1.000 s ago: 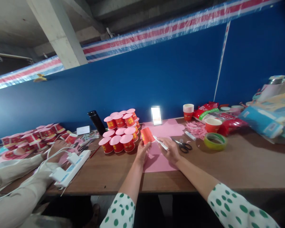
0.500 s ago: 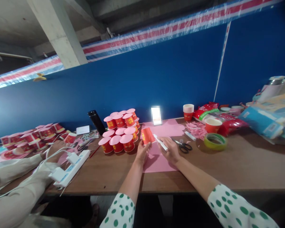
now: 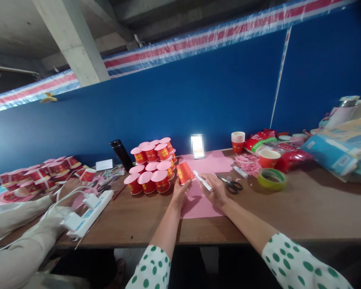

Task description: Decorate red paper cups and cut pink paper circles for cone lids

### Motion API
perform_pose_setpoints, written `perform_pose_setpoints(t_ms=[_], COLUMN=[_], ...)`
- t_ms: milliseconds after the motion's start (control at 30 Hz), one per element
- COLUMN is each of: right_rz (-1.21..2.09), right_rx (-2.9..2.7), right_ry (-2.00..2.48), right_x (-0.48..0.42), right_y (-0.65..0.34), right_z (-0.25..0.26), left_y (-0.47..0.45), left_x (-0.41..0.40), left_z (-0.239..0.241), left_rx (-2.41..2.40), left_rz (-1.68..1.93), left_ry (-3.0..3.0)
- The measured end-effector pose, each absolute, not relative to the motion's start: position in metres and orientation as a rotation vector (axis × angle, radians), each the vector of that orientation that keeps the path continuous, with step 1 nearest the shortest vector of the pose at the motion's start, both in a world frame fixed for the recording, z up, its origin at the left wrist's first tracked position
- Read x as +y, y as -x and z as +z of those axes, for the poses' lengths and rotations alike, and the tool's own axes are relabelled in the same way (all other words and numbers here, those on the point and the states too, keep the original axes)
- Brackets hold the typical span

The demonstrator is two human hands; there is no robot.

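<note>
Tilted on its side in my left hand (image 3: 180, 192) is a red paper cup (image 3: 185, 172) with gold print; the fingers are wrapped round its lower side. A white pen-shaped tube (image 3: 203, 181) is pinched in my right hand (image 3: 215, 190), its tip close to the cup's rim. Whether the tip touches the rim I cannot tell. Beneath both hands lies a sheet of pink paper (image 3: 195, 206). Just right of my right hand are black-handled scissors (image 3: 235, 187) and another white tube (image 3: 240, 171).
Stacked red cups topped with pink discs (image 3: 150, 182) stand left of my hands. To the right are a tape roll (image 3: 272, 180), pink paper scraps (image 3: 249, 164), nested cups (image 3: 238, 142) and bags. A power strip (image 3: 92, 214) lies near a co-worker's sleeves (image 3: 39, 228). A bright blurred screen (image 3: 197, 146) stands behind.
The red paper cup has turned slightly in my left hand. My right hand keeps the white tube close to the rim, almost unmoved. The whole view has shifted a little.
</note>
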State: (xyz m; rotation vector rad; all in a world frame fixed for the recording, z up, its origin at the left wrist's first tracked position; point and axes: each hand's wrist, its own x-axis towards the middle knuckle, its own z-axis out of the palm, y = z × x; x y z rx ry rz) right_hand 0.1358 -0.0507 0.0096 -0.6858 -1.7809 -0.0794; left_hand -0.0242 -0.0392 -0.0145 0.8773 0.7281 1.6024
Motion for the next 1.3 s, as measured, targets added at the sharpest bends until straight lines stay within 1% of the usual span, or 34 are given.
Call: perform_pose_setpoints(t_ms=[333, 900, 1300], right_rz=[-0.086, -0.064, -0.072], right_rx=[-1.807, -1.797, -1.781], right_ry=[0.678, 0.663, 0.696], right_x=[-0.0509, -0.0510, -0.0505], right_y=[-0.1358, -0.1350, -0.1345], right_z=[0.0111, 0.0099, 0.0080], left_y=[0.0231, 0.0205, 0.0207], left_x=[-0.0414, -0.0452, -0.0436], left_z=[-0.0099, -0.0069, -0.0092], left_rx=[0.819, 0.700, 0.731], left_rz=[1.597, 1.597, 1.599], left_ry=[-0.864, -0.816, -0.814])
